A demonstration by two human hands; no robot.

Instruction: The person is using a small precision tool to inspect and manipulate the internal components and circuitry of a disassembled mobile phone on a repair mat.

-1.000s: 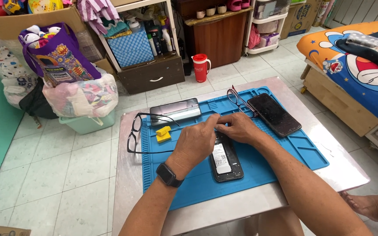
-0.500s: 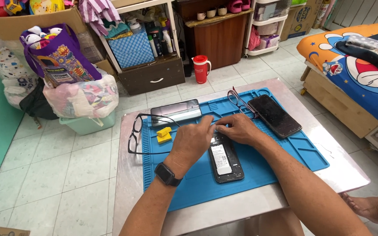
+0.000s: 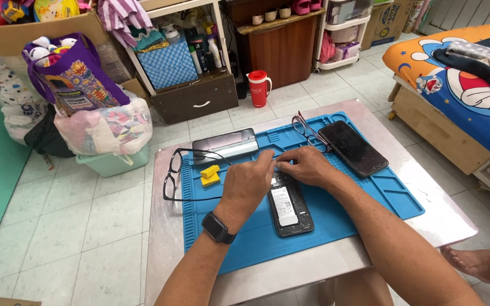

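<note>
An opened black phone [image 3: 289,208] with its back off and the battery showing lies on a blue work mat [image 3: 370,209]. My left hand [image 3: 249,182], with a black watch on the wrist, rests beside the phone's top left corner. My right hand [image 3: 307,165] sits at the phone's top edge. The fingertips of both hands meet there, pinched close over something too small to see.
On the mat lie a second dark phone [image 3: 353,147], wire-rimmed glasses [image 3: 304,129], a silver phone back [image 3: 225,144], a yellow tool [image 3: 209,175] and black-framed glasses [image 3: 177,170]. The mat covers a small metal table [image 3: 443,226]. A bed [image 3: 460,85] stands right, bags and shelves behind.
Both hands stay at the phone's top edge with only slight finger shifts. The camera view has moved a little.
</note>
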